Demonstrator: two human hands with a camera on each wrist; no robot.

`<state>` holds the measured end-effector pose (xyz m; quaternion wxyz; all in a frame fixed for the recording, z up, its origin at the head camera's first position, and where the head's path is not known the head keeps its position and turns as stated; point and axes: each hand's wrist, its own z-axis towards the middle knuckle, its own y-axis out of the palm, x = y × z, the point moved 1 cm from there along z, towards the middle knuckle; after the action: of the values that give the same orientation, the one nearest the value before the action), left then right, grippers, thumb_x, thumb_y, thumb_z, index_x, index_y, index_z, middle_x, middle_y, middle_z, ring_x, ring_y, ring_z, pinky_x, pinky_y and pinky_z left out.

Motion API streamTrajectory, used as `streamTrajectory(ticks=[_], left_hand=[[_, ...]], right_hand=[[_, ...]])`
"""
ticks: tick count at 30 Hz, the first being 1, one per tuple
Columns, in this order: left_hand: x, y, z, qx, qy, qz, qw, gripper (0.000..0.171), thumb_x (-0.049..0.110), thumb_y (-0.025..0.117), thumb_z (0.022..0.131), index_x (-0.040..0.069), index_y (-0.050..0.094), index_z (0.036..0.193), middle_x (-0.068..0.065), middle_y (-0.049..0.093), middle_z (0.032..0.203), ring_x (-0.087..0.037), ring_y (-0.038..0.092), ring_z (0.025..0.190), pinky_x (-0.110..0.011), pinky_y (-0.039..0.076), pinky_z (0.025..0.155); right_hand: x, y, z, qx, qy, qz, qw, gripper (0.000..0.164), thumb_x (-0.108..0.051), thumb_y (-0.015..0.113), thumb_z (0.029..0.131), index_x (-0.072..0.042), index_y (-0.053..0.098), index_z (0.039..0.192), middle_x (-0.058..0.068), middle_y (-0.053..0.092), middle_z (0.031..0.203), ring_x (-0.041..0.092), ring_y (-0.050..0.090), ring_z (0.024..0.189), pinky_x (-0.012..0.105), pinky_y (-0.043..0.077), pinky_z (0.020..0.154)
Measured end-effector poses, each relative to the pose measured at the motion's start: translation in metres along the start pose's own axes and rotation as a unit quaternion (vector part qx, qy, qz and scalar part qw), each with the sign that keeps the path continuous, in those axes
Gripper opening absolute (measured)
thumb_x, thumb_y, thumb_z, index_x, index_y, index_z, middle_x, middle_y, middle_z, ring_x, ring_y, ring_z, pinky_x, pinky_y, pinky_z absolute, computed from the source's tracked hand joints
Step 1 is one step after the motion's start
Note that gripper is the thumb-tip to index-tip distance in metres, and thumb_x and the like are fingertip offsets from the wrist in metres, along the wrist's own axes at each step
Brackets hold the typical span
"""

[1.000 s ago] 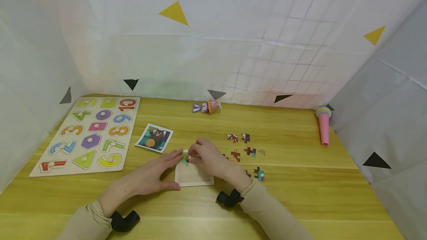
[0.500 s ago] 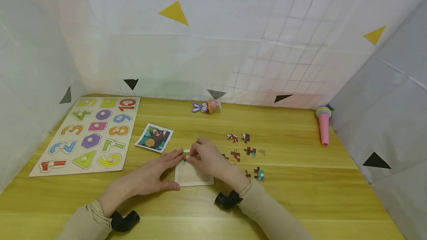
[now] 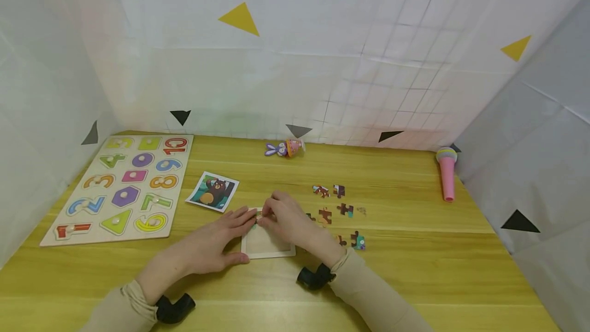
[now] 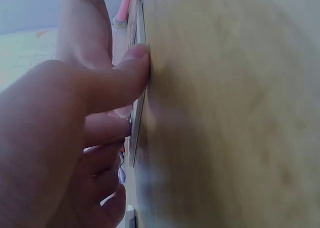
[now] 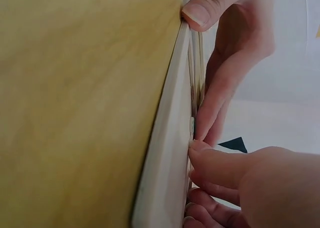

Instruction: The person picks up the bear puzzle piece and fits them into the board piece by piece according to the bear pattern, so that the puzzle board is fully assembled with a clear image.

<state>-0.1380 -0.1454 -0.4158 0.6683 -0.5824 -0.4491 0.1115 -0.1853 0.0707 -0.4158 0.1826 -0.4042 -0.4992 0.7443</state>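
A pale square puzzle tray (image 3: 269, 256) lies on the wooden table between both hands. My left hand (image 3: 209, 242) rests along its left side, thumb at the near corner and straight fingers over the far-left corner. At that same corner my right hand (image 3: 290, 223) pinches a small puzzle piece (image 5: 192, 124) against the tray with thumb and forefinger. Fingers cover most of this piece. Several loose jigsaw pieces (image 3: 324, 215) lie right of the tray, some partly behind the right hand. A bear picture card (image 3: 214, 192) lies beyond the left hand.
A number-and-shape peg board (image 3: 125, 195) covers the table's left side. Near the back wall lies a purple rabbit toy (image 3: 281, 148). At the far right is a pink toy microphone (image 3: 446, 173). White sheets surround the table on three sides.
My left fingertips have slid slightly right over the tray's far-left corner, covering more of it. The right hand has shifted a little left with the puzzle piece.
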Motion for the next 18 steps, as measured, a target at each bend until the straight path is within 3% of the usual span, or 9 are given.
streamTrajectory(ticks=[7,11,14,18], left_hand=[[0.004,0.001,-0.002,-0.002,-0.01,0.012,0.9999,0.076,0.05,0.059,0.098,0.014,0.03,0.158,-0.001,0.019,0.167,-0.025,0.022,0.153,-0.051,0.032,0.118],[0.006,0.002,-0.002,-0.005,-0.009,0.011,0.9999,0.074,0.049,0.058,0.098,0.016,0.029,0.159,0.0,0.019,0.167,-0.026,0.023,0.152,-0.053,0.035,0.115],[0.006,0.002,-0.002,-0.006,-0.009,0.014,0.9998,0.074,0.048,0.058,0.099,0.017,0.029,0.159,0.0,0.018,0.167,-0.026,0.023,0.152,-0.054,0.036,0.114],[0.006,0.001,-0.002,-0.007,-0.013,0.017,0.9997,0.074,0.048,0.058,0.099,0.017,0.029,0.159,-0.001,0.018,0.167,-0.025,0.022,0.152,-0.054,0.036,0.115]], right_hand=[[0.003,-0.008,-0.002,-0.02,-0.015,0.036,0.999,0.011,-0.018,0.07,0.095,-0.007,0.071,0.096,0.002,0.059,0.091,0.015,0.056,0.082,0.027,0.05,0.073],[0.009,-0.019,-0.008,-0.035,0.022,0.08,0.996,0.015,-0.019,0.066,0.098,-0.007,0.07,0.105,0.002,0.064,0.099,0.016,0.062,0.09,0.03,0.054,0.08],[0.014,-0.03,-0.012,-0.025,0.055,0.102,0.993,0.019,-0.021,0.066,0.098,-0.006,0.069,0.111,0.002,0.067,0.104,0.016,0.062,0.095,0.033,0.054,0.084],[0.022,-0.043,-0.017,0.009,0.048,0.089,0.995,0.022,-0.019,0.069,0.096,-0.004,0.07,0.112,0.005,0.068,0.104,0.018,0.063,0.094,0.034,0.054,0.083]])
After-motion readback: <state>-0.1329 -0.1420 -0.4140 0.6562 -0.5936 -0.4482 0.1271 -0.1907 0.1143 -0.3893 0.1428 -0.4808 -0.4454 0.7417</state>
